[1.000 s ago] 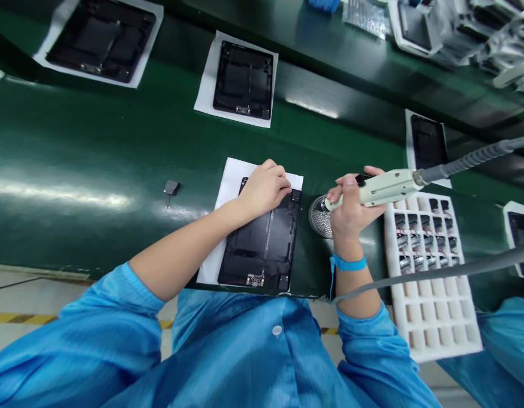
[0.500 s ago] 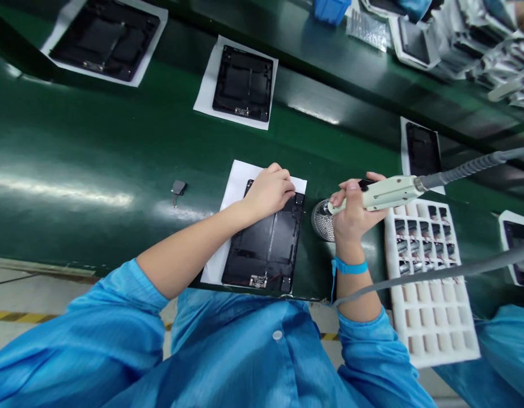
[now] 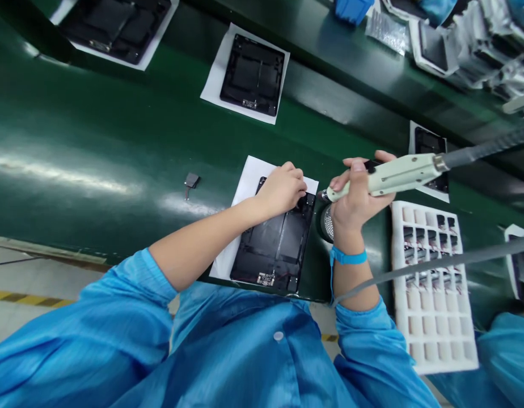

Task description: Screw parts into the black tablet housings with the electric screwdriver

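- My left grip lay on the far end of the panel, with the fingers bent down onto its far right corner. I could not tell whether they pinched anything there or only pressed.
- The panel, black with its inside facing up, lay on a white sheet at the near edge of the table, right in front of me.
- My right grip was closed around the driver, a pale tool with a grey hose running off to the right. The thumb lay on top.
- The driver's tip pointed left, just beside the panel's far right corner and close to my left fingers. Whether it touched the panel I could not tell.
- A round mesh dish sat under my right grip, just right of the panel and partly hidden by the hand.
- I wore a blue strap on my right wrist, and a grey cable crossed over the tray.
- The tray, white and cut into cells, stood at the near edge to the right. Its far rows held small dark parts.
- A small dark part lay alone on the table, left of the sheet.
- Two more panels on sheets lay toward the far edge.
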{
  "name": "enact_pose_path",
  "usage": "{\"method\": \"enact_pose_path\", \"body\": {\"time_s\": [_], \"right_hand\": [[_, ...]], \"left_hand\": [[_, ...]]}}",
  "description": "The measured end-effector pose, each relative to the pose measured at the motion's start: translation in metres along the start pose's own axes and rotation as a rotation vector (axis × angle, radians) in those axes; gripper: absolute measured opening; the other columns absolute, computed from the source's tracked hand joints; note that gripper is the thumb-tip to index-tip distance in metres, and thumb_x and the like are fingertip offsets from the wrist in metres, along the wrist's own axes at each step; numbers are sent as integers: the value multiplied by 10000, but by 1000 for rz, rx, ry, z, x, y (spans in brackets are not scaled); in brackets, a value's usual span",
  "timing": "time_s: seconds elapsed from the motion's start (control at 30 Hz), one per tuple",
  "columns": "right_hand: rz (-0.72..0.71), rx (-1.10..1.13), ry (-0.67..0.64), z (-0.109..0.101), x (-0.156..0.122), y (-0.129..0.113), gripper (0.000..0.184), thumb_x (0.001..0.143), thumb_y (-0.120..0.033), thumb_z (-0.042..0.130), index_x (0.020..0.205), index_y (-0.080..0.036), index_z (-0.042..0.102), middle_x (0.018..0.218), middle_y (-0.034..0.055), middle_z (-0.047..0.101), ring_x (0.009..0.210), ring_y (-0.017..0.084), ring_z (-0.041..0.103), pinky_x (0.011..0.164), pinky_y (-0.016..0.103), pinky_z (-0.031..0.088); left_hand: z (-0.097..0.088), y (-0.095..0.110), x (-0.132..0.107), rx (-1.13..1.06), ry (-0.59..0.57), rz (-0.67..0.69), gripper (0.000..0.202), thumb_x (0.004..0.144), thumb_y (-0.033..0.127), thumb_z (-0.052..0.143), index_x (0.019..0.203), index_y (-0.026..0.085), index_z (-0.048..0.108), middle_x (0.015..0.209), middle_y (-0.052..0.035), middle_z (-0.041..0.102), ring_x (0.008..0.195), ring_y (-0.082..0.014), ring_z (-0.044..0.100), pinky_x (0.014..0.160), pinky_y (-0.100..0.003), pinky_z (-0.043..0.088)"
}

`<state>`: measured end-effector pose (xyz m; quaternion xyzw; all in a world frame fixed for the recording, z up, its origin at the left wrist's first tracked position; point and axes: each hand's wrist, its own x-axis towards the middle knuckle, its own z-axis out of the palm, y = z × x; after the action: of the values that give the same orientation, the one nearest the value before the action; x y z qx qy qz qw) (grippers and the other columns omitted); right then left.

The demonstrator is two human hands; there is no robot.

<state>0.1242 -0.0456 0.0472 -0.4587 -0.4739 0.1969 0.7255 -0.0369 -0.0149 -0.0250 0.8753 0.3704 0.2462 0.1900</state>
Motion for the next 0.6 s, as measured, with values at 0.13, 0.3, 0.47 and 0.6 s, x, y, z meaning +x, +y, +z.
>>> {"method": "enact_pose_path", "body": {"time_s": [0.13,0.3,0.47,0.6], "right_hand": [[46,-27,-20,7,-8,12,393,977,-470,871,1227,-285,631,904,-71,761,486,63,547,516,251,512],[92,-49,-36,5,-10,11,429,969,-513,893,1214,-296,615,893,-73,746,489,67,535,514,257,513],[103,-88,-32,8,-13,8,468,958,-579,903,1207,-309,613,862,-81,712,481,77,527,509,279,530],[64,-45,-30,11,-15,6,418,955,-513,912,1185,-297,638,848,-79,740,467,77,536,508,278,529]], "left_hand": [[1,2,0,5,-1,2,314,1167,223,654,1053,187,945,1082,-142,810,1138,-343,628,964,-499,523],[2,3,0,-13,-2,-2,331,1171,231,642,1036,195,942,1074,-144,803,1136,-350,620,946,-508,505],[3,3,1,-35,12,-4,334,1163,228,637,1002,210,929,1042,-143,788,1115,-348,610,920,-503,480],[-2,6,0,-47,-4,-17,294,1144,204,657,1042,209,933,1082,-143,810,1142,-348,626,949,-504,486]]}}
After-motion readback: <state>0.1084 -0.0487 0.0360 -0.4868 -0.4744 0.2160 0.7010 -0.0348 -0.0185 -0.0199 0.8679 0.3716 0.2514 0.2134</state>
